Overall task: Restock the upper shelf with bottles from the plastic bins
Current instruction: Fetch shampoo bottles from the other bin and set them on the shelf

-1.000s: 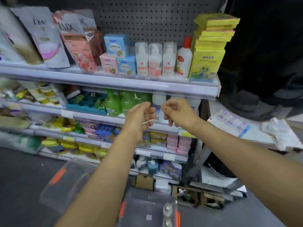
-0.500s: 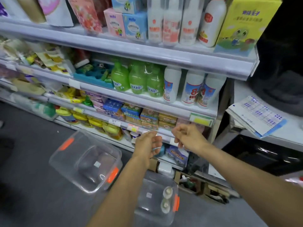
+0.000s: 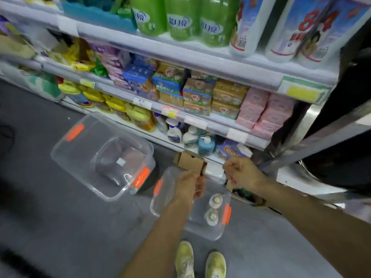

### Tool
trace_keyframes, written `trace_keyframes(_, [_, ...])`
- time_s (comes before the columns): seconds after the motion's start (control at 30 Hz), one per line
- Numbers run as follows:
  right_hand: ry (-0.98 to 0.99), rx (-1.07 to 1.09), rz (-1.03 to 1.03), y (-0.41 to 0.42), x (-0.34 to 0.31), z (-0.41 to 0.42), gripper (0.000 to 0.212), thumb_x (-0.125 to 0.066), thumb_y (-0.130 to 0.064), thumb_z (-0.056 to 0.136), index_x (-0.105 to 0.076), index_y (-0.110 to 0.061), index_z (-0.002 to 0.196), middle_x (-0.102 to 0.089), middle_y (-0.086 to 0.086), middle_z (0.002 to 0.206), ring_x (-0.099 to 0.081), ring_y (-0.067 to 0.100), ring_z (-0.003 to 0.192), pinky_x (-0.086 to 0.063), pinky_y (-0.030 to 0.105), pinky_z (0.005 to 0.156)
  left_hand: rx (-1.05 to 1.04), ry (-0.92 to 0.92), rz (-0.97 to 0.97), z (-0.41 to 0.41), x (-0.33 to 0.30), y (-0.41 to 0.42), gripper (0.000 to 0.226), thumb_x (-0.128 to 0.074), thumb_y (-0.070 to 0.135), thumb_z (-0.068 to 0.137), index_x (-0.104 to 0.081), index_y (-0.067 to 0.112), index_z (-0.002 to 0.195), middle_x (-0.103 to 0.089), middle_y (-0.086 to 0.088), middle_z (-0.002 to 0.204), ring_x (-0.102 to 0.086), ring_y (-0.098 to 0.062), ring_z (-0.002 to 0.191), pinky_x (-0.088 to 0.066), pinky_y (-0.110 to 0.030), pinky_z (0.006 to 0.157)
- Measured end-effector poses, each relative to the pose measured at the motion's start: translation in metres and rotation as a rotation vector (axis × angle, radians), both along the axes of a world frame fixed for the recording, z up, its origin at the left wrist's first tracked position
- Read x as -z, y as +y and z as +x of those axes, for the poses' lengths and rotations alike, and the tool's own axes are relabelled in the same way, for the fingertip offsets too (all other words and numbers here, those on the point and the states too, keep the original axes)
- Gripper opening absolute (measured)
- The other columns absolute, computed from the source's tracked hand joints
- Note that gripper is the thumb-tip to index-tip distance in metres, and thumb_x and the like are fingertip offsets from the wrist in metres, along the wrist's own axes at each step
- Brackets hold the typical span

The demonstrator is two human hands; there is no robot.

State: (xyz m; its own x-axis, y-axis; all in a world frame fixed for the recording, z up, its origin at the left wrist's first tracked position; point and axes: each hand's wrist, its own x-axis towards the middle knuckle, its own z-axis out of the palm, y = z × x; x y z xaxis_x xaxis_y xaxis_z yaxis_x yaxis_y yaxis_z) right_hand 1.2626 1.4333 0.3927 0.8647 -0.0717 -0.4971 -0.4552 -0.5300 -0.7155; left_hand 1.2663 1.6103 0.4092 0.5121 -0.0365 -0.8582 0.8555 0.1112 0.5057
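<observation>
From the head camera, the near bin point(image 3: 200, 221) sits on the floor just ahead of the person's yellow shoes point(image 3: 200, 259), and everything else is placed from it. Two bottles point(image 3: 213, 208) stand upright inside it, against its right wall by the orange handle. The left hand point(image 3: 189, 186) hangs over the bin's far rim with fingers curled; whether it holds anything cannot be told. The right hand point(image 3: 244, 173) is above the bin's far right corner, fingers curled in, apparently empty.

The step in hand looks like reaching down for a bottle. It would go best to lower one hand straight over the pair, grip one cap or neck, and lift vertically so the other stays standing.

Count: two clear bins, the second bin point(image 3: 102, 155) to the left looking empty; two bottles; two hands.
</observation>
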Motion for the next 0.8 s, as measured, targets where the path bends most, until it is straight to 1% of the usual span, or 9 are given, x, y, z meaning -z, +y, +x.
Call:
trace_keyframes(0.07, [0.038,0.003,-0.013,0.002,0.037,-0.007,0.029,-0.049,0.004,0.095,-0.057,-0.011,0.072,-0.052,0.003,0.057,-0.048,0.015,0.049,-0.038,0.024,0.047,-0.006,0.055,0.060,-0.009,0.041,0.007,0.032,-0.053,0.012,0.099,-0.057,0.014,0.067,-0.057,-0.003,0.064,-0.049,-0.017,0.055,-0.040,-0.021,0.046])
trace_keyframes(0.2, [0.106,-0.124,-0.177,0.002,0.095,-0.027,0.039,-0.058,0.004,0.086,-0.054,-0.019,0.056,-0.049,0.000,0.056,-0.045,0.016,0.053,-0.033,0.024,0.051,0.016,0.114,0.114,-0.030,0.109,0.012,0.029,-0.053,0.014,0.099,-0.058,0.014,0.071,-0.062,-0.003,0.061,-0.053,-0.020,0.055,-0.041,-0.023,0.052])
trace_keyframes(0.3, [0.195,-0.162,-0.150,0.003,0.143,-0.037,0.035,-0.055,-0.008,0.094,-0.050,-0.029,0.067,-0.050,-0.006,0.067,-0.046,0.011,0.062,-0.037,0.018,0.059,0.056,0.136,0.143,-0.044,0.160,0.010,0.027,-0.051,0.012,0.099,-0.057,0.013,0.072,-0.062,-0.005,0.065,-0.054,-0.020,0.056,-0.040,-0.025,0.054])
trace_keyframes(0.37, [0.236,-0.142,-0.159,0.000,0.173,-0.043,0.035,-0.051,-0.009,0.097,-0.048,-0.029,0.068,-0.051,-0.003,0.074,-0.049,0.016,0.072,-0.038,0.015,0.064,0.073,0.145,0.156,-0.050,0.194,0.006,0.025,-0.050,0.010,0.098,-0.056,0.012,0.074,-0.061,-0.005,0.064,-0.054,-0.019,0.054,-0.038,-0.024,0.051])
trace_keyframes(0.5, [0.294,-0.252,-0.265,-0.003,0.227,-0.051,0.017,-0.047,-0.012,0.099,-0.059,-0.016,0.087,-0.059,0.010,0.090,-0.062,0.032,0.093,-0.050,0.036,0.083,0.111,0.195,0.154,-0.059,0.251,-0.007,0.020,-0.046,0.008,0.096,-0.055,0.010,0.078,-0.058,-0.002,0.056,-0.050,-0.017,0.049,-0.033,-0.016,0.044])
trace_keyframes(0.57, [0.297,-0.304,-0.330,-0.006,0.253,-0.055,0.018,-0.045,-0.014,0.100,-0.063,-0.011,0.098,-0.060,0.008,0.090,-0.063,0.032,0.095,-0.050,0.034,0.080,0.136,0.194,0.161,-0.066,0.283,-0.015,0.020,-0.045,0.007,0.095,-0.054,0.011,0.078,-0.058,-0.001,0.053,-0.049,-0.015,0.047,-0.033,-0.014,0.041])
trace_keyframes(0.67, [0.279,-0.431,-0.441,-0.014,0.288,-0.062,0.023,-0.044,-0.016,0.100,-0.063,-0.009,0.112,-0.061,0.010,0.103,-0.062,0.029,0.104,-0.049,0.036,0.087,0.202,0.180,0.178,-0.079,0.323,-0.031,0.010,-0.048,0.007,0.095,-0.053,0.012,0.088,-0.058,-0.006,0.067,-0.049,-0.010,0.040,-0.033,-0.014,0.039])
trace_keyframes(0.73, [0.230,-0.538,-0.531,-0.019,0.309,-0.064,0.031,-0.044,-0.017,0.100,-0.056,-0.017,0.128,-0.057,0.005,0.125,-0.057,0.025,0.118,-0.044,0.034,0.098,0.300,0.113,0.240,-0.086,0.348,-0.039,0.013,-0.058,0.011,0.092,-0.051,0.012,0.103,-0.063,-0.011,0.090,-0.065,-0.019,0.061,-0.052,-0.024,0.052])
trace_keyframes(0.8, [0.180,-0.611,-0.591,-0.022,0.330,-0.064,0.041,-0.046,-0.015,0.099,-0.046,-0.019,0.140,-0.047,0.003,0.140,-0.052,0.024,0.125,-0.043,0.033,0.102,0.433,0.028,0.330,-0.089,0.369,-0.045,0.041,-0.071,0.021,0.087,-0.047,0.011,0.119,-0.062,-0.012,0.112,-0.067,-0.032,0.099,-0.058,-0.044,0.084])
